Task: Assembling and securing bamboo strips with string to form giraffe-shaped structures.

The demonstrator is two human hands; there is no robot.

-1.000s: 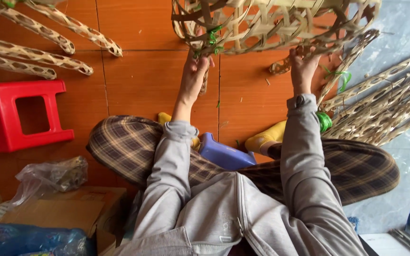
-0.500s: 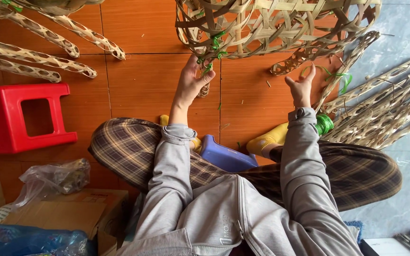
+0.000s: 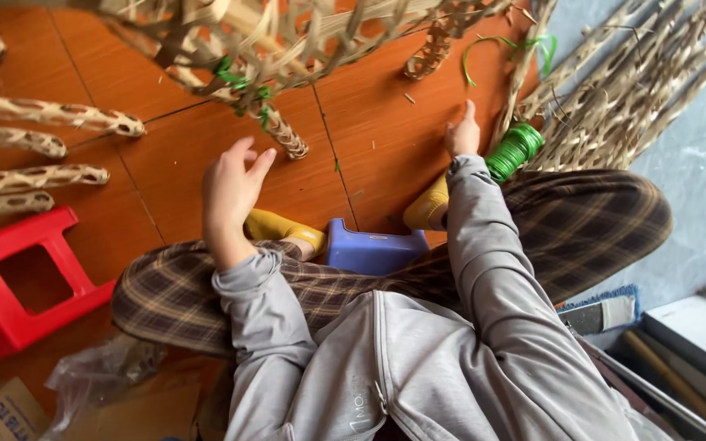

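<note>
Both hands have dropped off the woven bamboo basket [image 3: 288, 33] since the earlier frames; it now hangs at the top edge, untouched. Near: grey sleeves, plaid trousers, a small blue stool [image 3: 373, 249] between yellow-socked feet. Left hand [image 3: 230, 192] is raised over the orange floor [image 3: 369, 139], grip spread, fingers loosely open, holding nothing, just below a woven strip [image 3: 283, 135] that hangs from the basket with green ties. Right hand [image 3: 463, 135] lies low by the floor, fingers loose and empty, just beside a green wire spool [image 3: 515, 151]. Left side: red plastic stool [image 3: 22, 286], loose woven strips [image 3: 42, 122]. Far right: pile of bamboo strips [image 3: 631, 90] against the wall.
</note>
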